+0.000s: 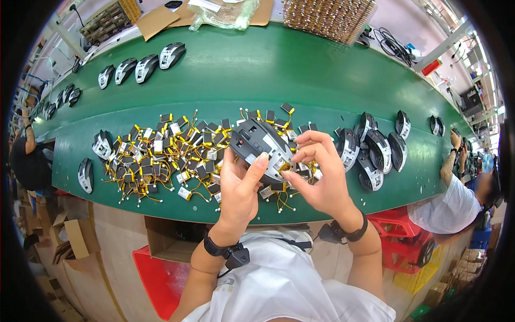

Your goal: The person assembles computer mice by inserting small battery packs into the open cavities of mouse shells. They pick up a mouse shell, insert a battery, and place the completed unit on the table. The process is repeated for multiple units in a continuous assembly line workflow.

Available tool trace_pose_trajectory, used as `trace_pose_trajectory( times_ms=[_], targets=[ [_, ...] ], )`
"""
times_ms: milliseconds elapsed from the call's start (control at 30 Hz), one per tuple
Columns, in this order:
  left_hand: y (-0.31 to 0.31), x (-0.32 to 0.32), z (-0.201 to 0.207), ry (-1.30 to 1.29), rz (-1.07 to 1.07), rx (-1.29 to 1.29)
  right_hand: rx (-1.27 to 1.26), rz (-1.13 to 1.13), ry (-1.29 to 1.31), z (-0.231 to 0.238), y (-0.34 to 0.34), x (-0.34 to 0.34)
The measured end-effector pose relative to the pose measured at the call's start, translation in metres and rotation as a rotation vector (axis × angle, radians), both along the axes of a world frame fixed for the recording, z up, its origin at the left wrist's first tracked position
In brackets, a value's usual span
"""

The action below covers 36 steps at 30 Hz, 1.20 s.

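A black and grey computer mouse (263, 140) is tilted above the near part of the bench, with my left hand (238, 190) closed around its side and the thumb across it. At its near right end, my right hand (326, 174) has thumb and forefinger drawn together in a pinch. A bit of yellow shows in the mouse's opening beside those fingertips. Whatever they grip is too small to make out. Below and around the mouse spreads a pile of small battery packs (161, 155), dark and silver with yellow tape, thin wires and white connectors.
Several mice (380, 150) cluster on the green bench (252, 64) to the right. More mice (146, 68) stand in a row at far left. At the back are cardboard (155, 22) and a divided crate (327, 19). A person (448, 206) works at right; a red bin (161, 279) sits below.
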<state>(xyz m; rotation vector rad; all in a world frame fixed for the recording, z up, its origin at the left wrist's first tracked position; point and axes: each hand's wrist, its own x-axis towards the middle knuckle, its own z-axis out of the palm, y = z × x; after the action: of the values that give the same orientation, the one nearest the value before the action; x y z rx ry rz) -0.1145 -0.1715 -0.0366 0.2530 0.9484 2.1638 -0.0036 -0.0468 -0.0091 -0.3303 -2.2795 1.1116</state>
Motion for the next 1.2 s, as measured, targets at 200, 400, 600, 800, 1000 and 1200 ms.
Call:
trace_pose_trajectory(
  times_ms=[200, 400, 600, 800, 1000, 1200],
  targets=[
    [-0.002, 0.002, -0.001, 0.003, -0.091, 0.005, -0.568, 0.168, -0.232, 0.005, 0.018, 0.006],
    [-0.005, 0.001, 0.000, 0.117, -0.176, -0.002, -0.692, 0.358, -0.107, -0.014, 0.011, 0.005],
    [-0.011, -0.006, 0.009, 0.206, -0.208, -0.059, -0.744, 0.196, -0.145, -0.013, -0.005, 0.012],
    [-0.010, -0.006, 0.007, 0.448, -0.232, -0.084, 0.082, 0.193, -0.114, 0.010, 0.013, 0.003],
    [-0.009, -0.002, 0.012, 0.422, -0.366, -0.104, 0.103, 0.264, -0.097, 0.010, 0.018, 0.006],
    [-0.002, -0.021, -0.001, 0.373, -0.320, -0.132, 0.096, 0.178, -0.051, -0.006, 0.013, 0.000]
  ],
)
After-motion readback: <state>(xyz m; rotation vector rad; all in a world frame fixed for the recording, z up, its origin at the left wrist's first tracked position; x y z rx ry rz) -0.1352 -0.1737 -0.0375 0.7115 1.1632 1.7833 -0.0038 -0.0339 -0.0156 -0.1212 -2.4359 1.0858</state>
